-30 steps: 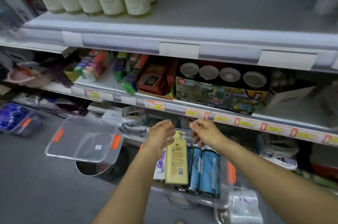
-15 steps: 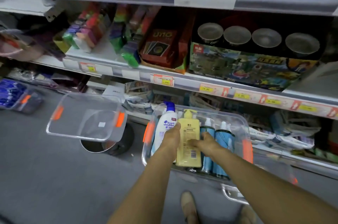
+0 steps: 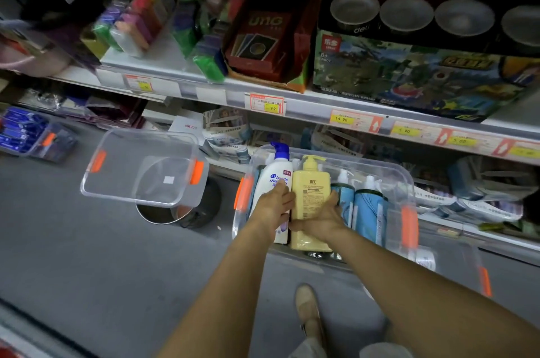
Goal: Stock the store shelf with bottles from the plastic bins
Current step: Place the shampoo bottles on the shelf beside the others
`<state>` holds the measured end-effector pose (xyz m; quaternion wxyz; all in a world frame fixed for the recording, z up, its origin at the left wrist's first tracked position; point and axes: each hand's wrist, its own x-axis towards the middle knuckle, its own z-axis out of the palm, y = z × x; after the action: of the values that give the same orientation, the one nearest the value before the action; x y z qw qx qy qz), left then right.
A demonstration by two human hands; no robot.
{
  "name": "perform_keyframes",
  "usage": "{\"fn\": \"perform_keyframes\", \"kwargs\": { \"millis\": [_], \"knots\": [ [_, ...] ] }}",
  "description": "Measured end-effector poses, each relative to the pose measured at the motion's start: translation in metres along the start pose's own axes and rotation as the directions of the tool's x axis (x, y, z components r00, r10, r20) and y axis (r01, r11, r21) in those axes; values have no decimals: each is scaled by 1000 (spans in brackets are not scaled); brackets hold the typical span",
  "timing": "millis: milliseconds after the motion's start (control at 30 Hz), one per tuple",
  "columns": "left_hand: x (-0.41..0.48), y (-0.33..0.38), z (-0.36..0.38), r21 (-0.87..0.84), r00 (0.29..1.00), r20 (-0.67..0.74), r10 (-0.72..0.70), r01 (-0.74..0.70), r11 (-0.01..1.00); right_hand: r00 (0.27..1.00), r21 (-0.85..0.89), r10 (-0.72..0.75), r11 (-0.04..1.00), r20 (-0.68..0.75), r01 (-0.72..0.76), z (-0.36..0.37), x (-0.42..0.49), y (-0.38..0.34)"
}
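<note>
Found a clear plastic bin (image 3: 409, 179) with orange handles in front of the lower shelves, holding 4 visible bottles upright in a row. Recorded from left to right: a white shampoo bottle (image 3: 277, 173) with a blue pump, a yellow pump bottle (image 3: 311, 191), then 2 blue bottles (image 3: 371, 208) with white pumps. Found the right hand (image 3: 320, 221) grasping the yellow pump bottle low down, thumb across the front, fingers up the right side. Found the left hand (image 3: 273, 208) laid over the lower front of the white shampoo bottle, fingertips against the left edge of the yellow pump bottle; cannot tell whether gripping or merely pressing. Noted the yellow pump bottle inside the bin, touching the white shampoo bottle on the left and just beside the nearer of the blue bottles on the right. Noted a second clear bin (image 3: 140, 196) with orange handles to the left, perched on a metal bucket (image 3: 181, 215). Noted blue packets (image 3: 23, 132) in a further container at far left, on the grey floor (image 3: 73, 255). Recorded above the bottles a shelf edge (image 3: 306, 100) lined with red and yellow price tags, carrying a red card-game box (image 3: 263, 44) and a toy box (image 3: 409, 79) with green artwork. Seen a beige shoe (image 3: 306, 305) between the forearms.
</note>
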<state>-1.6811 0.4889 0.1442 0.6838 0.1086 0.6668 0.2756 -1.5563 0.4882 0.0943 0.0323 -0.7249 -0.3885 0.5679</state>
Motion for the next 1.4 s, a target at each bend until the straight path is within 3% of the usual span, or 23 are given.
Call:
{"fn": "perform_keyframes", "kwargs": {
  "millis": [200, 300, 433, 533, 667, 767, 900, 1233, 1400],
  "knots": [
    [8, -5, 9, 43, 999, -43, -10, 12, 999, 989, 156, -105, 984, 102, 88, -32, -13, 9],
    [0, -8, 26, -22, 1000, -10, -11, 10, 1000, 966, 397, -40, 915, 254, -66, -57, -21, 14],
    [-12, -3, 52, -110, 1000, 10, -18, 19, 994, 845, 568, -107, 783, 524, -253, -90, -45, 9],
    [-19, 1, 62, -121, 997, 77, -15, 25, 992, 735, 660, -255, 675, 628, -330, -110, -62, 6],
    [-30, 11, 71, -158, 988, 147, 50, -26, 987, 617, 668, -385, 669, 686, -326, -132, -81, 2],
    [-49, 29, 82, -193, 988, 106, 114, -92, 977, 562, 634, -391, 697, 729, -336, -151, -93, 1],
    [-70, 45, 95, -163, 967, 0, 257, -253, 954, 582, 581, -351, 769, 733, -267, -172, -115, -6],
    [-138, 82, 131, -33, 886, -28, 463, -464, 885, 807, 575, -354, 818, 473, 22, -228, -163, -18],
    [-169, 109, 155, 81, 792, -5, 610, -608, 790, 786, 404, -493, 849, 372, 341, -259, -190, -29]
  ]
}}
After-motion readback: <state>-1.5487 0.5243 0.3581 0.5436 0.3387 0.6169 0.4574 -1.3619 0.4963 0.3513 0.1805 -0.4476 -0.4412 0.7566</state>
